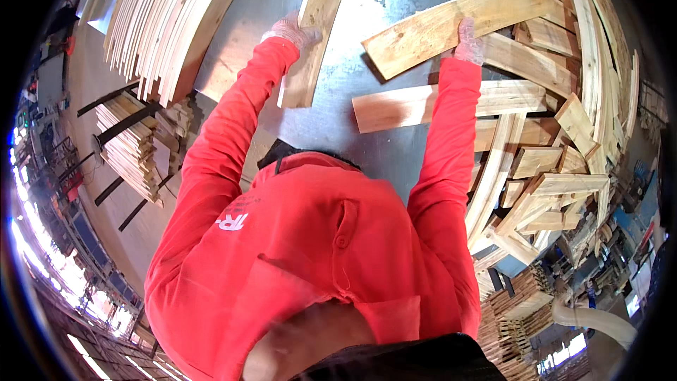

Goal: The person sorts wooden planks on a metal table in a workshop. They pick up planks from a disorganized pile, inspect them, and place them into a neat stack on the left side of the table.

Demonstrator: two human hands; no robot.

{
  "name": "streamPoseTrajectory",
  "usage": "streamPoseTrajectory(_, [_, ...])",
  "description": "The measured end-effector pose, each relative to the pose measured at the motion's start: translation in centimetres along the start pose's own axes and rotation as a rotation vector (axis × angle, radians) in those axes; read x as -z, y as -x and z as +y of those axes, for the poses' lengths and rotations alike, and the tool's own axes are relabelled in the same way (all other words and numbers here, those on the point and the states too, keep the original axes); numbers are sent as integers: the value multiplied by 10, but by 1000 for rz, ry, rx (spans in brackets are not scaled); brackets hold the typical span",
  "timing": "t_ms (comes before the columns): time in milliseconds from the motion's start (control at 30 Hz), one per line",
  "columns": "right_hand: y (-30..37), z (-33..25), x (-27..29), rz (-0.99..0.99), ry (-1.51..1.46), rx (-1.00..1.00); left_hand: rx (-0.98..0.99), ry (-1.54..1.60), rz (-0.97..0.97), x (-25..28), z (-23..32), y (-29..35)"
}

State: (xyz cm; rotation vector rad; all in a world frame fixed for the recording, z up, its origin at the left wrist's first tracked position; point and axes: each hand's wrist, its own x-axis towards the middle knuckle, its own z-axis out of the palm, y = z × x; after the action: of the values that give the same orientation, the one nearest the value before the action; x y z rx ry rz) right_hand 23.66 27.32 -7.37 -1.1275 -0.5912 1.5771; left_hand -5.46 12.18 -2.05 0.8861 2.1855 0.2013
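Note:
My left hand, in a pale glove, is closed on the edge of a long wooden board. That board points away from me over a grey metal tabletop. Farther right, my gloved right hand grips the near edge of another wooden board, its thumb lying on the upper face. This second board slants up to the right and casts a shadow on the metal. Just below it lies a third board, partly covered by my right sleeve.
At the far left stands a tall row of thin planks. More boards are stacked lower, beside dark metal bars. A jumbled heap of boards and short offcuts fills the right side. A pale hose runs at lower right.

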Motion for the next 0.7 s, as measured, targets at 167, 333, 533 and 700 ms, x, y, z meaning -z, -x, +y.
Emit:
streamPoseTrajectory(167, [14,39,8,-225,-258,-56,-416,225,693,-1,-9,18])
streamPoseTrajectory(333, [33,60,-34,-527,442,370,-464,154,-381,44,66,68])
streamPoseTrajectory(533, [152,-41,24,-1053,2366,415,-244,361,-21,77,-32,80])
streamPoseTrajectory(700, [132,-57,44,-1146,2072,847,-28,709,447,133,-180,110])
